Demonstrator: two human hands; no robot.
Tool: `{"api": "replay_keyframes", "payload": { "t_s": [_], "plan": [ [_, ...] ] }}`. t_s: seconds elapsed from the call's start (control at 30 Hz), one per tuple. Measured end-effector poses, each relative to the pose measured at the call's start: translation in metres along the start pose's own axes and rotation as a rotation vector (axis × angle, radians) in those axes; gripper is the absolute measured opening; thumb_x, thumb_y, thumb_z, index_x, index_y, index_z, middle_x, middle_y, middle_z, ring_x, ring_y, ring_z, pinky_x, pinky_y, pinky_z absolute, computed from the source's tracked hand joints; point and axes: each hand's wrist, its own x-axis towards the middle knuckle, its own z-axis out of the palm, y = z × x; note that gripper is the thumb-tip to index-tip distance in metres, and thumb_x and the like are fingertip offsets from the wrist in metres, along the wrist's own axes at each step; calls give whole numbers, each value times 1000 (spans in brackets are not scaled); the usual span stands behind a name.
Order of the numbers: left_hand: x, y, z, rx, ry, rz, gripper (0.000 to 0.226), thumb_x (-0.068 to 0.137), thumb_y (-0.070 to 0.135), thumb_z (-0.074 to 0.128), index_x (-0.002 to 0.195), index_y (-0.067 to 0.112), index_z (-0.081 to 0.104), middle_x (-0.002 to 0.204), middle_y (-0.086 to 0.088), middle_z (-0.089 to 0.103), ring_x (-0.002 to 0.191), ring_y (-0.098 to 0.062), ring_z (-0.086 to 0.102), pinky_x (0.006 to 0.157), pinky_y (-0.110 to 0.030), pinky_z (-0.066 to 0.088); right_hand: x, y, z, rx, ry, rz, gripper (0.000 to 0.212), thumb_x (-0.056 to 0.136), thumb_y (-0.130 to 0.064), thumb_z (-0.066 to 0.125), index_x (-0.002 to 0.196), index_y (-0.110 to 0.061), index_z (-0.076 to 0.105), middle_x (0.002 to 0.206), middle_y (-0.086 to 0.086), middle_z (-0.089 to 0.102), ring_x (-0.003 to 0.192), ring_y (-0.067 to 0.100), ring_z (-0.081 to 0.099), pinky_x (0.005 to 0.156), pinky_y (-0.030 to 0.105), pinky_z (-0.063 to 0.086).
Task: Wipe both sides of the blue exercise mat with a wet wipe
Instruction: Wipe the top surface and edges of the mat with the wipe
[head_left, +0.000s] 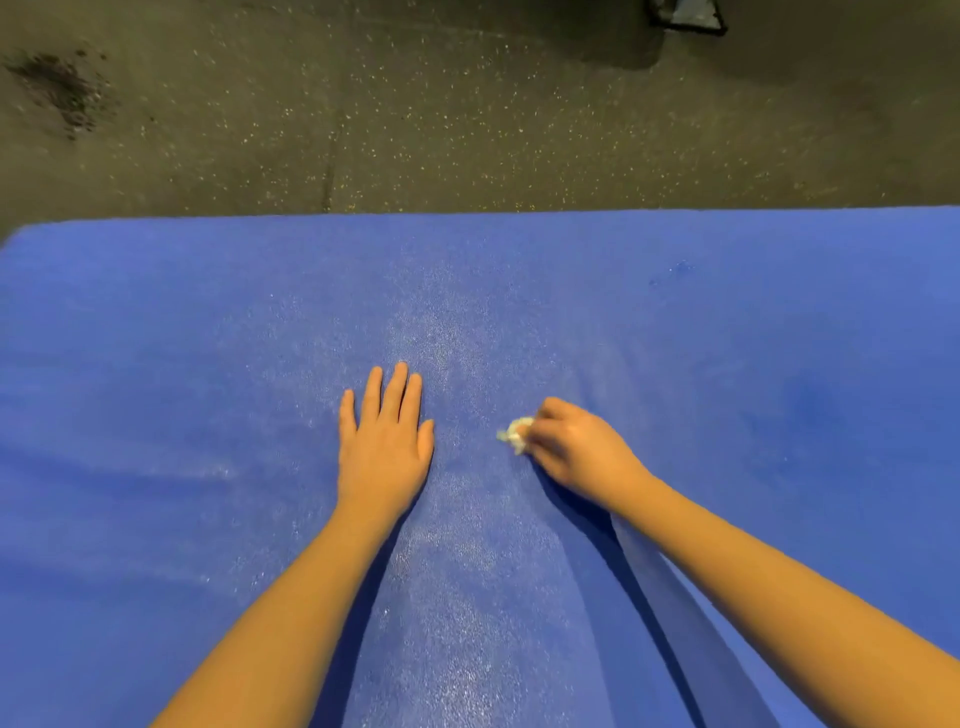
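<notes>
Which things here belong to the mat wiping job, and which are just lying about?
Part of the job: blue mat; crumpled wet wipe, pinched in the right hand; left hand, resting flat on the mat.
Lying about: dark stain on the speckled floor; dark framed object, top edge.

I count 1 blue mat, 1 wipe, 2 hands: left hand, right hand. On the floor: 1 dark stain, 1 dark-framed object.
</notes>
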Motion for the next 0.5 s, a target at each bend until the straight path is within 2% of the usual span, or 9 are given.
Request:
{"api": "replay_keyframes", "payload": {
  "t_s": [0.1,0.13,0.17,0.27,0.33,0.37,0.47,0.5],
  "plan": [
    [-2,3,-2,-11,-44,-6,54,102,35,38,151,11,30,160,-6,23,148,-30,15,117,-54,9,0,12,-1,24,280,429,27,93,-28,59,83,-6,71,78,8,50,71,31,55,59,35,43],
    [-3,4,-3,-15,-52,-8,56,102,35,38,152,12,27,160,-5,20,149,-29,13,117,-53,7,-4,6,2,48,325,500,26,94,-26,59,85,-5,72,78,8,50,72,31,55,60,33,40],
    [-5,5,-4,-19,-60,-11,56,102,34,38,152,12,26,161,-5,19,149,-29,12,117,-53,6,-8,-4,7,61,314,476,24,93,-24,60,87,-5,72,79,8,50,73,32,56,60,32,40],
    [-11,6,-10,-11,-81,-4,56,103,35,37,153,12,25,161,-6,18,149,-29,10,117,-54,8,-38,-37,19,100,55,132,20,91,-23,60,85,-7,69,79,8,53,69,29,56,56,34,46],
    [-14,6,-14,26,-131,9,57,104,37,31,155,14,17,163,-4,11,150,-28,4,118,-52,6,-51,-31,16,36,2,27,20,89,-27,59,84,-10,69,77,5,52,66,26,55,50,30,40],
    [-16,7,-16,46,-159,14,58,104,38,28,155,15,13,163,-3,7,150,-27,1,118,-51,5,-52,-24,13,2,50,88,21,90,-29,60,85,-12,70,76,4,51,68,25,54,50,29,38],
    [-25,10,-27,112,-261,50,60,104,42,25,155,17,5,163,-1,-1,149,-27,-3,119,-49,8,-51,-7,8,-2,227,423,21,92,-24,61,85,-7,71,76,3,46,74,28,53,54,32,38],
    [-30,10,-31,140,-296,79,62,104,43,25,155,17,4,163,-1,-2,149,-29,-3,118,-49,11,-53,-9,9,4,220,426,21,92,-22,60,85,-6,71,76,3,45,75,30,53,55,33,38]
  ]
}}
